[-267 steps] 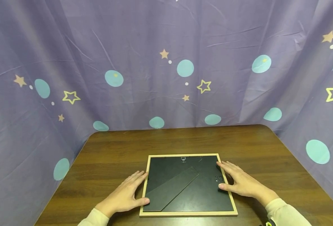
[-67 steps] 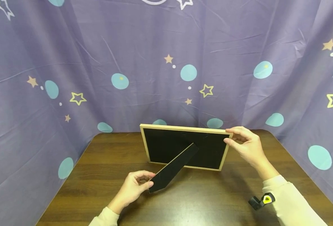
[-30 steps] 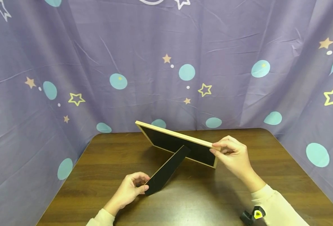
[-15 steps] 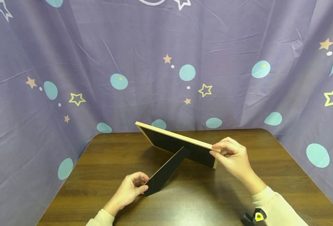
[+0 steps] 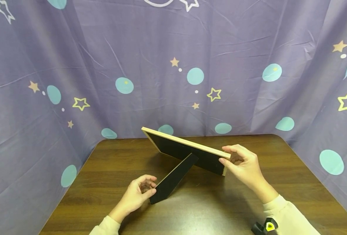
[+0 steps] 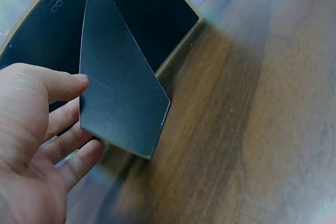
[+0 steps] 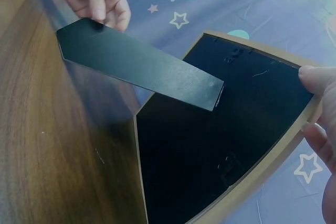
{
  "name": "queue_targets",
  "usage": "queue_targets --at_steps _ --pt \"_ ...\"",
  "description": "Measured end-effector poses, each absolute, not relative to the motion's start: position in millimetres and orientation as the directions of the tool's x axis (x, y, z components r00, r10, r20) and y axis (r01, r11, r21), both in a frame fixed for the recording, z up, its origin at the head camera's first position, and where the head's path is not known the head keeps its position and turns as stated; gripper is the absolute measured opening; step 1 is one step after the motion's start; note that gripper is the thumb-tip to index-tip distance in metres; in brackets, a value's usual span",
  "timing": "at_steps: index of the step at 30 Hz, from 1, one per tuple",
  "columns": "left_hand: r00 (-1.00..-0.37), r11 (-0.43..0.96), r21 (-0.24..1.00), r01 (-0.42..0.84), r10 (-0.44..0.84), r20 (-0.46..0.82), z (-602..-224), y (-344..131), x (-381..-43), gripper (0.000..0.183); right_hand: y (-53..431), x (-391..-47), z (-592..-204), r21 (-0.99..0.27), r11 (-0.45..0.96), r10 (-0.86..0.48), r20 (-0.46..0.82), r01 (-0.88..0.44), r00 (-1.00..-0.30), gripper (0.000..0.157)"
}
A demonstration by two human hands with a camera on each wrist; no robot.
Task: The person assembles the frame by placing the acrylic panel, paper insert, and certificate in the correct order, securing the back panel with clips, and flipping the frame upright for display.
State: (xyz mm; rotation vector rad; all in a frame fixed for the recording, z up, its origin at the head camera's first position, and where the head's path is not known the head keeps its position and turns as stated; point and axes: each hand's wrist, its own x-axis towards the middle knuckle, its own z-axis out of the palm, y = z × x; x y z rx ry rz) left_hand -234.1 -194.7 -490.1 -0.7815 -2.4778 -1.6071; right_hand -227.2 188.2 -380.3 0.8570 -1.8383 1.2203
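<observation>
A picture frame [image 5: 185, 141] with a pale wood edge and black back leans on the table, back side toward me, turned at an angle. Its black stand leg [image 5: 174, 179] is swung out and reaches down to the tabletop. Near the leg's lower end is my left hand [image 5: 136, 194]. Its thumb is at the leg's edge in the left wrist view, and the other fingers lie loosely behind, apart from it. My right hand [image 5: 244, 164] is around the frame's upper right corner, thumb on the back side and fingers beyond the edge. The frame's front is hidden.
The brown wooden table [image 5: 117, 163] extends around the frame on all sides. Behind and beside it hangs a purple curtain [image 5: 150, 107] with stars and blue dots. A black and yellow wrist device [image 5: 269, 226] sits at my right sleeve.
Earlier the frame lay flat, face down, with its leg folded; it was then raised, the leg swung out, and the frame turned. In the last half second, fingers of both hands have loosened slightly.
</observation>
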Motion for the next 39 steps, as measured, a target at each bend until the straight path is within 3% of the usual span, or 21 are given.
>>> queue_targets --at_steps 2,6,10,15,22,29,39 --pt "-0.843 0.372 0.761 0.531 0.324 0.430 -485.8 -191.1 -233.3 0.032 188.4 -227.1 -381.6 -0.417 0.340 -0.140 0.864 -0.843 -0.484 0.045" --pt "-0.737 0.486 0.575 0.658 0.258 0.625 -469.4 -177.2 -229.8 0.035 190.1 -227.5 -384.3 -0.390 0.358 -0.174 0.865 -0.849 -0.470 0.046" --pt "-0.665 0.439 0.518 0.734 0.309 0.680 -444.8 -156.3 -226.0 0.037 193.0 -227.5 -384.7 -0.392 0.327 -0.166 0.872 -0.860 -0.461 0.043" --pt "-0.663 0.234 0.630 0.740 0.408 0.628 -419.3 -126.5 -222.6 0.038 194.0 -226.7 -382.5 -0.393 0.303 -0.150 0.880 -0.869 -0.450 0.039" --pt "-0.701 0.074 0.789 0.610 0.515 0.493 -403.6 -86.3 -204.0 0.040 186.2 -218.8 -380.9 -0.324 0.300 -0.169 0.908 -0.897 -0.384 0.038" --pt "-0.700 0.080 0.772 0.630 0.488 0.521 -399.5 -69.7 -191.8 0.062 170.2 -221.3 -393.3 -0.193 0.204 -0.253 0.937 -0.960 -0.242 0.025" --pt "-0.695 0.072 0.735 0.674 0.398 0.599 -398.0 -73.8 -188.4 0.066 142.1 -207.3 -383.5 -0.234 0.130 -0.244 0.934 -0.963 -0.260 0.025"
